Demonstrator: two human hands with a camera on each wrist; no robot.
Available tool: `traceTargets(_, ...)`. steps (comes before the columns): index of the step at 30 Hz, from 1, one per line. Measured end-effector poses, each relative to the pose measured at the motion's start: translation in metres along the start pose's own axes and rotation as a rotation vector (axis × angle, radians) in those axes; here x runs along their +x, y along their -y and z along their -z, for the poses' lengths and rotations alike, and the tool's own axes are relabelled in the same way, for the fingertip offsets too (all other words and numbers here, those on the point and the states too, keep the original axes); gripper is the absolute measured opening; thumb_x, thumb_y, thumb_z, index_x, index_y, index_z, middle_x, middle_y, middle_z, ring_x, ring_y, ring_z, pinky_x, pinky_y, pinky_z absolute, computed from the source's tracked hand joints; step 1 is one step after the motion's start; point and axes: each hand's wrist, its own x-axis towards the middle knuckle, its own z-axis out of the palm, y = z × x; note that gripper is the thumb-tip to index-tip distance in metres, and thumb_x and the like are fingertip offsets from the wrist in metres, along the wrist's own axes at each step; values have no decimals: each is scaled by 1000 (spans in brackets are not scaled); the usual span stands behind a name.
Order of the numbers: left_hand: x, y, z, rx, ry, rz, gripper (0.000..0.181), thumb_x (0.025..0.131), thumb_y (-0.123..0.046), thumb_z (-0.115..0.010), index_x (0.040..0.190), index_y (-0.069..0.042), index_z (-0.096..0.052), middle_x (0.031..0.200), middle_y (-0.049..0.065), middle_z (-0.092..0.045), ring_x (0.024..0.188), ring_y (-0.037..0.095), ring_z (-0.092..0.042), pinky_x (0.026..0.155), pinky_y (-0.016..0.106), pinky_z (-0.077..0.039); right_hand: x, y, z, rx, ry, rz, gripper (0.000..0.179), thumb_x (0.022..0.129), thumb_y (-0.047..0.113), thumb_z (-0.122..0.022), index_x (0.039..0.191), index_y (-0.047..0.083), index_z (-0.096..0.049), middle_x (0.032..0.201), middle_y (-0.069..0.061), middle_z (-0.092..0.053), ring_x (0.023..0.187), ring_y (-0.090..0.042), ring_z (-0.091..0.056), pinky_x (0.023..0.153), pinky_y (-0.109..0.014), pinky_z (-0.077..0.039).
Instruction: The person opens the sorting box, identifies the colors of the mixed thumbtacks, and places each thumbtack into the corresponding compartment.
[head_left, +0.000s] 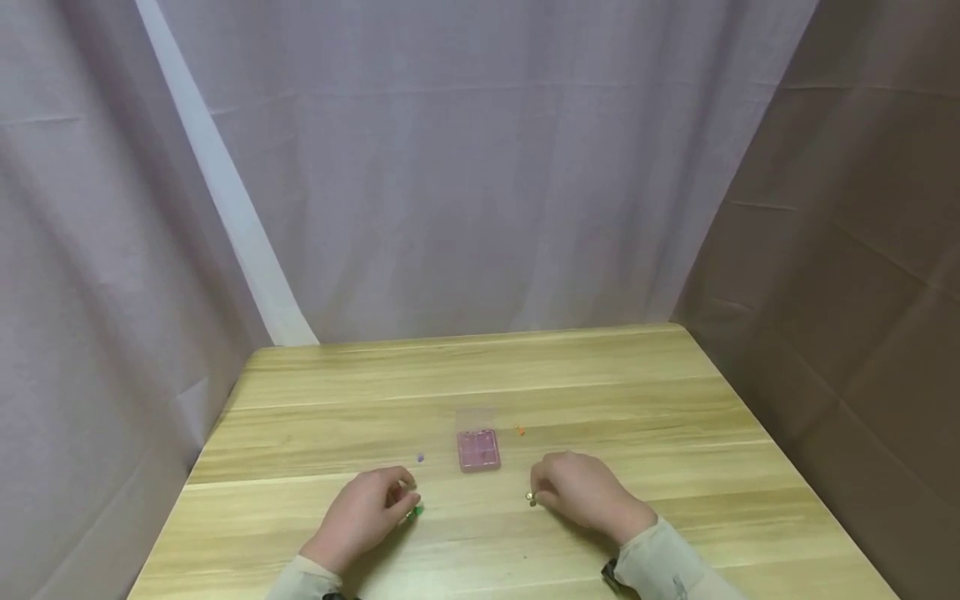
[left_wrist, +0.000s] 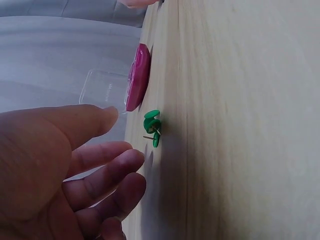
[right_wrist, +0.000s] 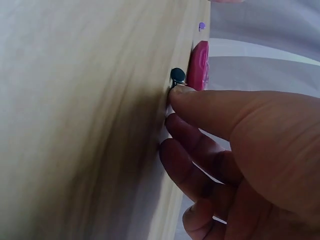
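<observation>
My left hand (head_left: 369,510) hovers low over the table, thumb and fingers parted and loosely bent, holding nothing. Just beyond its fingertips lie several green thumbtacks (left_wrist: 152,125) in a small cluster. At the right, my right hand (head_left: 581,489) reaches down with bent fingers to some gold-coloured thumbtacks (head_left: 530,497). Its thumb tip is right at a thumbtack with a round, dark-looking head (right_wrist: 178,75) in the right wrist view; I cannot tell whether it pinches one. Between the hands, a pink divided box (head_left: 478,451) stands with its clear lid (left_wrist: 105,92) swung back.
A purple thumbtack (head_left: 420,457) lies left of the box, and small orange thumbtacks (head_left: 521,430) lie to its right. The wooden table (head_left: 360,375) ends at grey curtains (head_left: 480,183) behind and at both sides.
</observation>
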Motion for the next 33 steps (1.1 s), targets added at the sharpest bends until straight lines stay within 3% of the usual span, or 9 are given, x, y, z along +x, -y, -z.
traceTargets(16, -2, -1, 0, 13, -8, -1, 14, 98, -28, -84, 106, -19, -77, 79, -19, -62, 67, -2, -53, 65, 28, -50, 6, -3, 4, -10, -16, -3, 22, 95, 22, -81, 84, 32, -66, 79, 23, -56, 72, 1, -53, 69, -31, -54)
traceTargets(27, -5, 1, -1, 2, -2, 3, 15, 99, -28, -83, 108, -18, -77, 78, -19, -62, 67, -2, -52, 66, 28, -50, 48, 8, 3, 108, -63, -28, 17, 97, 23, -80, 87, 33, -71, 83, 24, -64, 79, -1, -61, 79, -36, -58)
traceTargets(33, -4, 0, -1, -4, 12, -13, 8, 100, -28, -83, 102, -25, -77, 78, -20, -62, 67, -2, -52, 65, 28, -49, 64, 11, -2, 139, -60, -51, 15, 99, 25, -80, 88, 30, -72, 81, 21, -64, 76, -4, -61, 79, -36, -57)
